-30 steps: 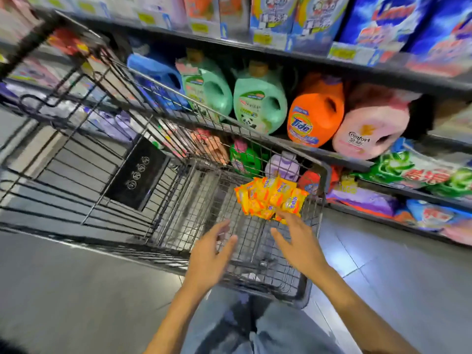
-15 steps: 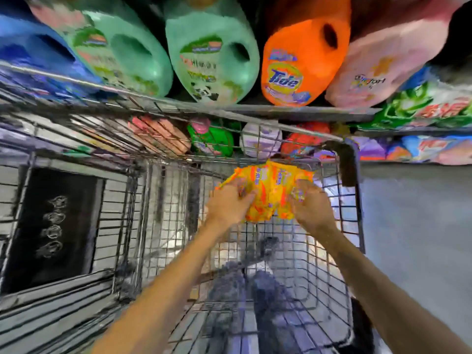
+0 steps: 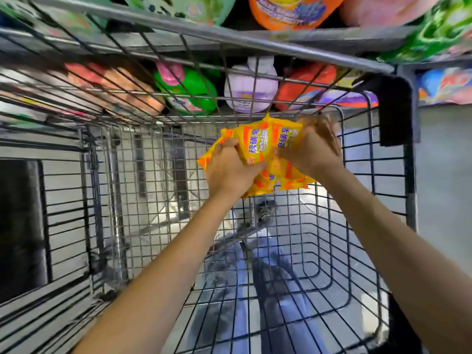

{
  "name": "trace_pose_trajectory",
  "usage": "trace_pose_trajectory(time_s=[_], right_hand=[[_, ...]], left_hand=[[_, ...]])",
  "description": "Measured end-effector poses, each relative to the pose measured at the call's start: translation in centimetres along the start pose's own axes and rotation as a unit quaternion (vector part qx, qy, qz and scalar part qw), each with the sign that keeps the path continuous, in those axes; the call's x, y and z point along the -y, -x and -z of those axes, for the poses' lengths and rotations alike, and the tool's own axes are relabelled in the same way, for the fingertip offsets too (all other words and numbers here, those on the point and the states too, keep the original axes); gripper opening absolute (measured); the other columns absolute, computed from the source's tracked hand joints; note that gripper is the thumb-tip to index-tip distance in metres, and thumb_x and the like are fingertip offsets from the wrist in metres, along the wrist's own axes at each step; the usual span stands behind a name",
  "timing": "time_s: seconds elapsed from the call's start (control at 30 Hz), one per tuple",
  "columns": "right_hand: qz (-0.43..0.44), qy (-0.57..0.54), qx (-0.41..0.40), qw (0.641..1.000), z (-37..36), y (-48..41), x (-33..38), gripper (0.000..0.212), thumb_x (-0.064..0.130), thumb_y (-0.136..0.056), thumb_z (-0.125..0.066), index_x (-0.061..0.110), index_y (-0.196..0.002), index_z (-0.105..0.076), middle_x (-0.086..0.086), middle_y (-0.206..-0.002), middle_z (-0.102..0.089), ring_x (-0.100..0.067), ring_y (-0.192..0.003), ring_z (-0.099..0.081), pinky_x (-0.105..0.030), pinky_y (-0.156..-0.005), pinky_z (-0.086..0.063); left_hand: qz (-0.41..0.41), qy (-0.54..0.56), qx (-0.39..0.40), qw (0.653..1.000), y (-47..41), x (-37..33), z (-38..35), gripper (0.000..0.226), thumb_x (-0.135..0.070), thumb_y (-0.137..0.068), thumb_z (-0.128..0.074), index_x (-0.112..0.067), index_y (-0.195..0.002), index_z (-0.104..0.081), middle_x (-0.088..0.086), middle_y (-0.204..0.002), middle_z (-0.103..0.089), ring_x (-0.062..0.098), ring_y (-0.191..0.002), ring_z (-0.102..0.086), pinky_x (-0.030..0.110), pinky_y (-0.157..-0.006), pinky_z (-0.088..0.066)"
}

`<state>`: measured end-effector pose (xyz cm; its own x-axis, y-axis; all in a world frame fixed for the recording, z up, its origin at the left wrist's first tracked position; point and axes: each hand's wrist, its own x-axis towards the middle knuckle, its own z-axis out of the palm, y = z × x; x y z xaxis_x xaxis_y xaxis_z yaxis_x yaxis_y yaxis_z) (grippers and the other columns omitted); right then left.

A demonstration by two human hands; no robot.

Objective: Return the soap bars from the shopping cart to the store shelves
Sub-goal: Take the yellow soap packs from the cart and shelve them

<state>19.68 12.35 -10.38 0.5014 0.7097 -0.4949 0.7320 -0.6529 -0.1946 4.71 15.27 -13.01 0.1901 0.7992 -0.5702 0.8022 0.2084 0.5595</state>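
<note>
A cluster of yellow soap bars is gripped from both sides by the left hand and right hand, fingers curled, inside the shopping cart near its far wall; the glossy wrappers are judged slippery, the bars stiff, best clasped around the outer edges

The person wears light blue jeans, seen in the lower middle. The left arm and right arm are bare.
</note>
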Motion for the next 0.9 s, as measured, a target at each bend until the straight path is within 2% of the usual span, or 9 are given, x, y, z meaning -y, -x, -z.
trace_pose_trajectory(time_s=[0.13,0.2,0.27,0.33,0.47,0.63,0.73,0.8,0.9], right_hand=[[0.025,-0.06,-0.035,0.997,-0.6,0.7,0.3,0.055,0.034,-0.068,-0.077,0.014,-0.107,-0.044,-0.009,-0.108,-0.051,-0.029,-0.108,-0.046,-0.037,-0.086,-0.038],[0.037,-0.065,-0.038,0.996,-0.7,1.2,0.4,0.05,0.03,-0.069,-0.075,0.015,-0.102,-0.041,-0.009,-0.1,-0.057,-0.031,-0.105,-0.052,-0.042,-0.086,-0.042],[0.055,-0.062,-0.04,0.996,-0.5,1.6,0.5,0.048,0.028,-0.07,-0.076,0.018,-0.096,-0.037,-0.009,-0.091,-0.058,-0.033,-0.101,-0.055,-0.044,-0.085,-0.044],[0.079,-0.052,-0.045,0.994,-0.1,2.1,0.7,0.046,0.026,-0.072,-0.077,0.015,-0.097,-0.039,-0.01,-0.089,-0.059,-0.034,-0.1,-0.056,-0.043,-0.085,-0.043],[0.115,0.005,-0.073,0.991,-0.2,3.0,1.5,0.047,0.021,-0.074,-0.076,0.008,-0.108,-0.047,-0.015,-0.107,-0.059,-0.033,-0.11,-0.049,-0.037,-0.083,-0.037],[0.067,-0.073,-0.06,0.993,-0.5,4.0,1.5,0.047,0.017,-0.069,-0.076,0.015,-0.112,-0.058,-0.009,-0.109,-0.061,-0.032,-0.1,-0.057,-0.034,-0.072,-0.042],[0.022,-0.144,-0.051,0.988,1.0,5.9,1.1,0.03,0.026,-0.065,-0.081,0.017,-0.086,-0.06,-0.004,-0.089,-0.063,-0.028,-0.085,-0.058,-0.029,-0.064,-0.035],[0.0,-0.207,-0.042,0.977,2.0,8.0,0.6,0.032,0.028,-0.065,-0.083,0.019,-0.074,-0.054,0.005,-0.075,-0.059,-0.02,-0.072,-0.054,-0.028,-0.06,-0.029],[-0.034,-0.298,-0.036,0.953,3.5,11.4,-0.8,0.037,0.028,-0.063,-0.085,0.013,-0.09,-0.064,0.0,-0.085,-0.068,-0.021,-0.08,-0.061,-0.029,-0.069,-0.044]], left_hand=[[-0.026,0.046,-0.035,0.998,0.6,0.9,-0.4,0.056,-0.037,-0.065,-0.08,-0.029,-0.108,-0.044,-0.012,-0.1,-0.062,0.015,-0.102,-0.054,0.029,-0.086,-0.02],[-0.038,0.072,-0.044,0.996,1.2,1.3,-0.6,0.052,-0.031,-0.067,-0.079,-0.032,-0.1,-0.039,-0.018,-0.087,-0.059,0.015,-0.096,-0.052,0.025,-0.082,-0.02],[-0.031,0.103,-0.056,0.993,1.5,1.7,-0.5,0.051,-0.03,-0.067,-0.08,-0.032,-0.099,-0.04,-0.02,-0.085,-0.054,0.014,-0.094,-0.048,0.022,-0.077,-0.026],[-0.039,0.143,-0.067,0.987,1.3,2.2,-0.3,0.052,-0.028,-0.064,-0.084,-0.032,-0.097,-0.043,-0.012,-0.086,-0.061,0.015,-0.086,-0.056,0.022,-0.069,-0.039],[-0.054,0.228,-0.067,0.97,1.0,2.9,0.6,0.054,-0.016,-0.061,-0.085,-0.04,-0.093,-0.049,0.002,-0.095,-0.067,0.02,-0.085,-0.065,0.035,-0.071,-0.055],[-0.059,0.303,-0.057,0.949,2.4,3.6,2.3,0.049,-0.01,-0.062,-0.085,-0.028,-0.1,-0.061,0.004,-0.099,-0.068,0.018,-0.086,-0.064,0.027,-0.072,-0.053],[-0.037,0.33,-0.017,0.943,4.2,3.4,4.0,0.05,-0.005,-0.062,-0.084,-0.021,-0.105,-0.063,0.009,-0.1,-0.069,0.021,-0.086,-0.066,0.031,-0.069,-0.055],[-0.027,0.327,0.018,0.944,6.0,2.8,5.2,0.056,-0.004,-0.061,-0.084,-0.012,-0.112,-0.062,0.01,-0.1,-0.07,0.019,-0.085,-0.068,0.032,-0.068,-0.057],[-0.01,0.351,0.053,0.935,9.7,1.1,6.9,0.056,0.001,-0.059,-0.082,-0.009,-0.111,-0.062,0.008,-0.097,-0.07,0.012,-0.077,-0.068,0.023,-0.061,-0.055]])
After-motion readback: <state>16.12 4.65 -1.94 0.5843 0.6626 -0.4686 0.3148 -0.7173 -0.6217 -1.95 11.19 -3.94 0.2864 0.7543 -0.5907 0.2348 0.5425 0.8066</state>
